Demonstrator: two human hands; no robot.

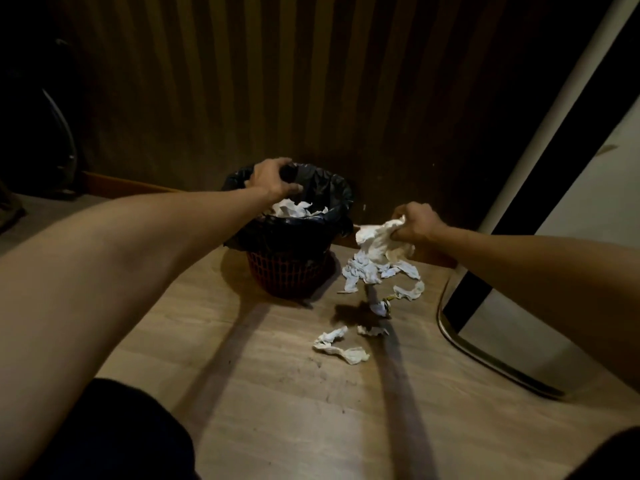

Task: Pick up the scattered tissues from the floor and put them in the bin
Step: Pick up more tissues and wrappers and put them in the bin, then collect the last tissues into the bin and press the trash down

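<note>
A red mesh bin (pixel 287 271) lined with a black bag (pixel 332 192) stands on the wooden floor by the striped wall. White tissues (pixel 291 208) lie inside it. My left hand (pixel 273 180) hovers over the bin's mouth, fingers curled down; nothing shows in it. To the bin's right my right hand (pixel 414 221) grips a bunch of crumpled tissues (pixel 379 237) held just above the floor. Under it lies a pile of tissues (pixel 367 271), and more scraps (pixel 341 346) are scattered nearer to me.
A striped dark wall (pixel 277 81) rises right behind the bin. A white and black panel with a metal-edged base (pixel 485 355) stands at the right. My dark-clothed knees (pixel 121 434) fill the bottom corners. Dim objects sit in the shadow at far left.
</note>
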